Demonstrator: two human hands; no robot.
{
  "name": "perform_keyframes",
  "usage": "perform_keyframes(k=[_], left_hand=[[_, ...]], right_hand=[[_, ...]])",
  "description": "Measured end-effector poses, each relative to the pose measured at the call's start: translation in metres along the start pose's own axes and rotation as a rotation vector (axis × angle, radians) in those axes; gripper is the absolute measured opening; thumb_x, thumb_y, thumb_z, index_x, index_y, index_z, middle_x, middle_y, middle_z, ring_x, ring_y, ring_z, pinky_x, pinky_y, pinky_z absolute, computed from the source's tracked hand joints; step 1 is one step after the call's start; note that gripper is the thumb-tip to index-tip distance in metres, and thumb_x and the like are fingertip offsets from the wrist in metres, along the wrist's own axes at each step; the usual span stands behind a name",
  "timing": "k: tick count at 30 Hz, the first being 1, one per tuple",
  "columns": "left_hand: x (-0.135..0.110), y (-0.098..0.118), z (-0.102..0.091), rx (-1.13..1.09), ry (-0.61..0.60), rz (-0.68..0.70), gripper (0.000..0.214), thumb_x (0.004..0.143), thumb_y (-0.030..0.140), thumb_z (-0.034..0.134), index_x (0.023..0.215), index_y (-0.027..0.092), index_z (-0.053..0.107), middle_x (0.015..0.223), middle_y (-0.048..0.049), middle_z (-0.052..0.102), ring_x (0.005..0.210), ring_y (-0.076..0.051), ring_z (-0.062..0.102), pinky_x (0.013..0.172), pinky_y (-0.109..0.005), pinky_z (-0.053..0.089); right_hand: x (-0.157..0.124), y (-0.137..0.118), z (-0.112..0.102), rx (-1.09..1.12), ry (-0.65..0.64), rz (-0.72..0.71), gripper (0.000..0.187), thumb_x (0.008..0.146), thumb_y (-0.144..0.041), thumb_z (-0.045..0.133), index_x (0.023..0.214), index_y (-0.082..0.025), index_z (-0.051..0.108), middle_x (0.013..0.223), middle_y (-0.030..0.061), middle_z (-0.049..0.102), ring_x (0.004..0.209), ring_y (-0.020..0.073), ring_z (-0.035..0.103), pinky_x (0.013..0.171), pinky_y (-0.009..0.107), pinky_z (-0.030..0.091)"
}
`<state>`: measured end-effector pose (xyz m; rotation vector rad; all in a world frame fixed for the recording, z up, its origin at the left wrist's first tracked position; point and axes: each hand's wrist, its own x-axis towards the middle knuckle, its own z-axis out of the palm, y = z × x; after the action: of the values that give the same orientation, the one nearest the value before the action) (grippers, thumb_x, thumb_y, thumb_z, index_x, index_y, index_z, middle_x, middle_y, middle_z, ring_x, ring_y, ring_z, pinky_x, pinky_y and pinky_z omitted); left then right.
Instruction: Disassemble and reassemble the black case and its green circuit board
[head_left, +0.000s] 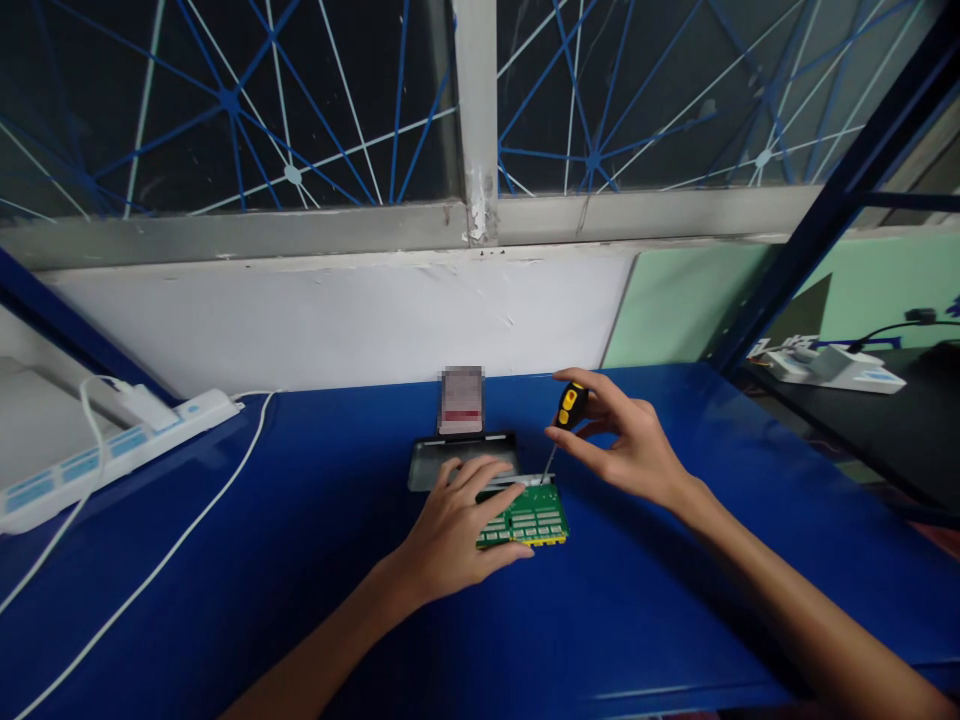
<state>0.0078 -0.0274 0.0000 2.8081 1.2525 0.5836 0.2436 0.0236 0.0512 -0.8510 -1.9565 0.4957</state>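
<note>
A green circuit board with yellow parts along its near edge lies on the blue table. My left hand rests over its left part, fingers spread along the far edge and thumb at the near edge, gripping it. In my right hand is a screwdriver with a black and yellow handle, pinched between thumb and fingers. Its thin shaft slants down to the board's far right corner, beside a silver metal strip. Behind the board lies an open dark case part, partly covered by my left hand.
A small blurred card or screen stands behind the case part. On the left are a white power strip and white cables. Another white power strip sits on a black surface at right. Blue posts flank the table, with a wall behind.
</note>
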Motion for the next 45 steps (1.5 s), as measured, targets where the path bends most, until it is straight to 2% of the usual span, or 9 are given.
perform_keyframes(k=[10,20,27,32,35,37,40,45], left_hand=[[0.001,0.002,-0.001,-0.031,-0.005,-0.012,0.052,0.079,0.051,0.068,0.121,0.02,0.061,0.124,-0.0108,0.061,0.116,-0.03,0.053,0.098,-0.049,0.035],[0.001,0.001,0.0,-0.04,-0.002,-0.007,0.053,0.079,0.05,0.07,0.122,0.02,0.061,0.125,-0.0103,0.061,0.116,-0.03,0.052,0.098,-0.048,0.037],[0.002,0.002,-0.003,-0.032,0.008,0.01,0.051,0.081,0.051,0.066,0.122,0.02,0.061,0.123,-0.0107,0.061,0.115,-0.03,0.053,0.097,-0.047,0.038],[0.002,0.001,-0.002,-0.035,0.007,0.017,0.052,0.081,0.051,0.067,0.124,0.023,0.06,0.125,-0.0102,0.06,0.116,-0.03,0.052,0.097,-0.047,0.039],[0.001,0.0,-0.001,-0.029,-0.001,0.011,0.054,0.08,0.049,0.069,0.124,0.021,0.06,0.126,-0.0108,0.059,0.117,-0.03,0.052,0.097,-0.047,0.039],[0.0,0.0,0.0,-0.025,-0.002,0.012,0.054,0.08,0.049,0.069,0.124,0.02,0.06,0.126,-0.0113,0.059,0.117,-0.03,0.052,0.098,-0.047,0.039],[0.0,0.0,-0.001,-0.024,-0.003,0.016,0.054,0.08,0.049,0.069,0.124,0.02,0.06,0.126,-0.0111,0.059,0.117,-0.03,0.052,0.098,-0.046,0.04],[0.0,0.001,-0.001,-0.048,0.002,0.018,0.054,0.08,0.049,0.069,0.125,0.021,0.059,0.126,-0.0099,0.058,0.116,-0.029,0.052,0.096,-0.046,0.042]], right_hand=[[0.0,-0.001,0.002,-0.012,-0.029,-0.02,0.051,0.084,-0.03,0.064,0.131,-0.021,0.046,0.079,-0.0008,0.062,0.061,0.0128,0.061,0.063,0.029,0.06],[-0.001,-0.004,0.005,-0.012,-0.051,-0.028,0.049,0.085,-0.031,0.061,0.131,-0.021,0.046,0.079,-0.0006,0.062,0.06,0.0131,0.06,0.064,0.03,0.06],[0.0,-0.017,-0.003,-0.021,-0.123,-0.038,0.043,0.091,-0.028,0.052,0.132,-0.022,0.045,0.105,0.0068,0.064,0.077,0.0175,0.066,0.069,0.034,0.061],[0.0,-0.016,-0.004,-0.089,-0.068,-0.142,0.039,0.092,-0.028,0.054,0.13,-0.021,0.049,0.104,0.0073,0.065,0.078,0.0164,0.062,0.07,0.034,0.06],[-0.001,-0.014,-0.003,-0.171,-0.066,-0.206,0.039,0.093,-0.03,0.056,0.129,-0.02,0.05,0.095,0.0074,0.065,0.073,0.0169,0.06,0.07,0.036,0.058],[-0.001,-0.014,-0.003,-0.19,-0.09,-0.196,0.041,0.093,-0.029,0.054,0.132,-0.019,0.048,0.093,0.0076,0.064,0.074,0.0179,0.06,0.071,0.038,0.057],[-0.001,-0.015,-0.003,-0.144,-0.137,-0.15,0.044,0.094,-0.025,0.05,0.137,-0.02,0.042,0.103,0.0084,0.063,0.08,0.0182,0.061,0.074,0.038,0.058],[0.001,-0.02,-0.008,-0.021,-0.177,-0.082,0.044,0.092,-0.022,0.051,0.135,-0.023,0.043,0.104,0.0071,0.065,0.082,0.0183,0.063,0.073,0.037,0.06]])
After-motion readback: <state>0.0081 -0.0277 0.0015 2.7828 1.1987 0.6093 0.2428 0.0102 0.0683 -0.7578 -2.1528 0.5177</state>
